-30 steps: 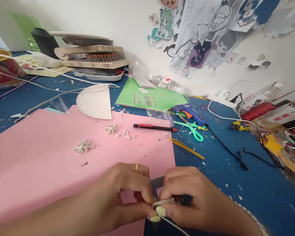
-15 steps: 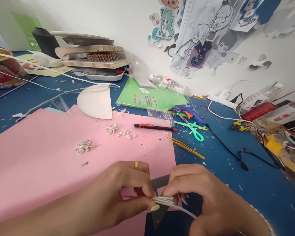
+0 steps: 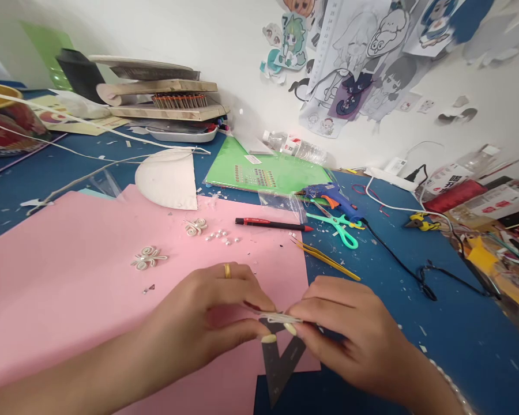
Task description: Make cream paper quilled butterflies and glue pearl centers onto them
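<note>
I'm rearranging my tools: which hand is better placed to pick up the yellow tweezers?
Probably the right hand: the tweezers lie just beyond it, farther from the left hand. It pinches the folded cord, though, so might need freeing first.

A pale wall bearing paper drawings rises behind a blue tabletop.

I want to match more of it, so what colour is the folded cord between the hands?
Off-white; the folded cord shows in the head view.
</note>
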`<state>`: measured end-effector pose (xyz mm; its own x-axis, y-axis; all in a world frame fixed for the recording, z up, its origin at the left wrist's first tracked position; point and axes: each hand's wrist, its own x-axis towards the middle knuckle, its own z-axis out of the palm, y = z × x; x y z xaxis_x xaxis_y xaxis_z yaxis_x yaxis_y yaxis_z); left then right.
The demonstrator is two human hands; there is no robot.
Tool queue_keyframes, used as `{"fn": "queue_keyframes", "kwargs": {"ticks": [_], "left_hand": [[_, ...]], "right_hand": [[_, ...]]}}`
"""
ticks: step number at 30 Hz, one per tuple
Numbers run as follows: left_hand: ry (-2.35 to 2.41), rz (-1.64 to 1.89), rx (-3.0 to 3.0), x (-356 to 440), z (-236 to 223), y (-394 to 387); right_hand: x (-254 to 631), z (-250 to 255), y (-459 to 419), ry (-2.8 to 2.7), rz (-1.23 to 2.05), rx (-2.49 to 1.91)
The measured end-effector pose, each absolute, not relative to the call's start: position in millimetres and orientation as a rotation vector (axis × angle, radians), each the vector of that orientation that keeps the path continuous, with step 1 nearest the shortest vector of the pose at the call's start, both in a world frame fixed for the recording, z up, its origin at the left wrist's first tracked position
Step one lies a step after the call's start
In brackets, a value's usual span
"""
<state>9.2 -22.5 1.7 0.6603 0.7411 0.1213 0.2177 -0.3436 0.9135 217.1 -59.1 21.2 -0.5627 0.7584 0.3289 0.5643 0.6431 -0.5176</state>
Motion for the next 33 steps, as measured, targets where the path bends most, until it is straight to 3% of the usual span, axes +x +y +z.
{"fn": "queue_keyframes", "kwargs": {"ticks": [7,16,33], "left_hand": [[1.052,1.166,1.997,3,14,-30],[0.928,0.632,1.461,18,10,-31],[1.114,0.626,1.077,20,14,-33]], "right_hand": [[217,22,-59,-2.150,0.004,-1.130],[201,13,-67,-2.123,-0.113,-1.100],[196,8,-70,-2.331,-0.468,-1.004]]}}
